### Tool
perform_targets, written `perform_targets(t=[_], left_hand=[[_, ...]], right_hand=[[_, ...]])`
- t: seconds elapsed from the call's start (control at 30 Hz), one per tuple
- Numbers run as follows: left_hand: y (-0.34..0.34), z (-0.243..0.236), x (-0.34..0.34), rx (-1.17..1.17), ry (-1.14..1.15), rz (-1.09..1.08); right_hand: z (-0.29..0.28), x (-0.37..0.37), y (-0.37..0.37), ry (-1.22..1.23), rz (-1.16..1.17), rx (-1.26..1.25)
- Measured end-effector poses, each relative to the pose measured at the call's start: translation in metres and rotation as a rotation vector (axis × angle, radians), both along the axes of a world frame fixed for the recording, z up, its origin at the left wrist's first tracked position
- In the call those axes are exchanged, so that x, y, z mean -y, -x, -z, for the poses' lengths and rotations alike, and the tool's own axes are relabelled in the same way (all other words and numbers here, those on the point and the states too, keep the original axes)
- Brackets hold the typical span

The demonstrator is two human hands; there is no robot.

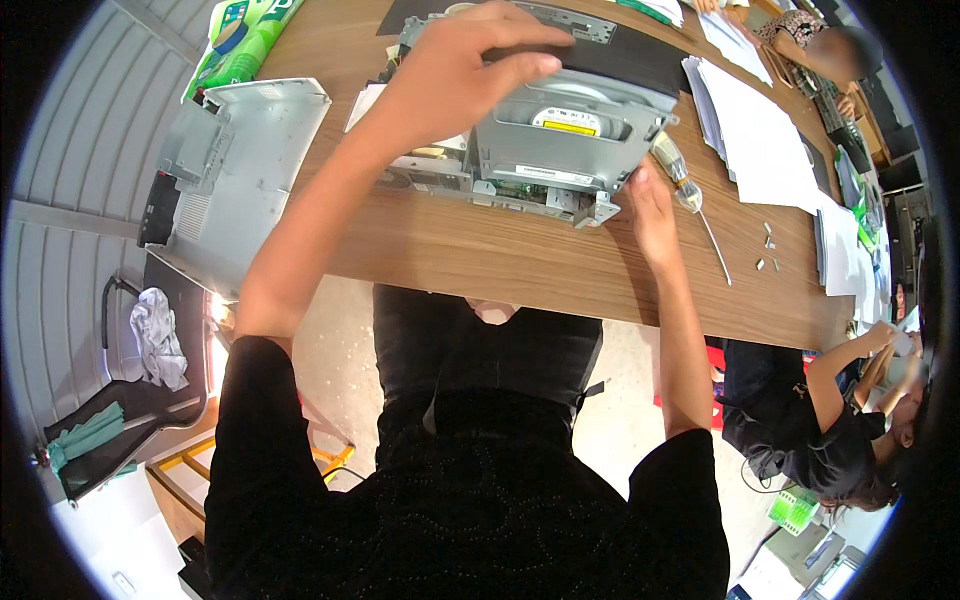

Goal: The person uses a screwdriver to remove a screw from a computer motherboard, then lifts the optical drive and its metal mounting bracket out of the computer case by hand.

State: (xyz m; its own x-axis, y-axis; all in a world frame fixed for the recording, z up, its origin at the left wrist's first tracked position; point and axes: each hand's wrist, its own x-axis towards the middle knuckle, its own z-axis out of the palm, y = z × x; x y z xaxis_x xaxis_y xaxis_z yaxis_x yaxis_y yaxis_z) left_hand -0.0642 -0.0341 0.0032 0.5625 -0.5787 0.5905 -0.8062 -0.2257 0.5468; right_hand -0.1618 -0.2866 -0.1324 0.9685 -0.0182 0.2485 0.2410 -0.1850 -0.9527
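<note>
An opened desktop computer case lies near the table's front edge, its inner parts showing. Tilted up on its right part is a grey metal drive cage with an optical drive inside. My left hand reaches over the cage's upper left, thumb and forefinger stretched along its top edge; its other fingers are partly hidden. At the cage's lower right corner, my right hand grips the metal edge, fingertips partly behind it. A screwdriver with a clear handle lies just right of the cage.
A detached metal computer cover stands at the left table edge, below a green package bearing a tape roll. Paper stacks and several small metal bits lie right. Another person sits at the lower right.
</note>
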Motion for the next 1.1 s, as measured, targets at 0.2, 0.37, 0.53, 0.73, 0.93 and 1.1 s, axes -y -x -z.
perform_targets(t=[0.2,0.37,0.53,0.73,0.93,1.1], left_hand=[[-0.011,0.001,-0.016,-0.079,0.061,-0.022],[-0.006,-0.003,-0.019,-0.075,0.074,-0.019],[-0.015,-0.006,-0.03,-0.521,0.256,-0.041],[-0.017,0.016,-0.02,-0.733,0.765,-0.104],[0.0,0.028,-0.015,-0.916,0.854,0.024],[0.015,0.033,-0.025,-0.908,0.428,0.118]], right_hand=[[-0.026,-0.01,0.001,-0.01,-0.049,0.008],[-0.022,-0.006,0.004,-0.086,-0.054,0.005],[-0.037,-0.017,-0.008,-0.183,0.038,0.19],[-0.043,-0.032,-0.011,-0.542,-0.079,0.031],[-0.074,-0.032,-0.026,-0.174,0.142,0.019],[-0.119,-0.013,-0.03,-0.13,0.269,0.176]])
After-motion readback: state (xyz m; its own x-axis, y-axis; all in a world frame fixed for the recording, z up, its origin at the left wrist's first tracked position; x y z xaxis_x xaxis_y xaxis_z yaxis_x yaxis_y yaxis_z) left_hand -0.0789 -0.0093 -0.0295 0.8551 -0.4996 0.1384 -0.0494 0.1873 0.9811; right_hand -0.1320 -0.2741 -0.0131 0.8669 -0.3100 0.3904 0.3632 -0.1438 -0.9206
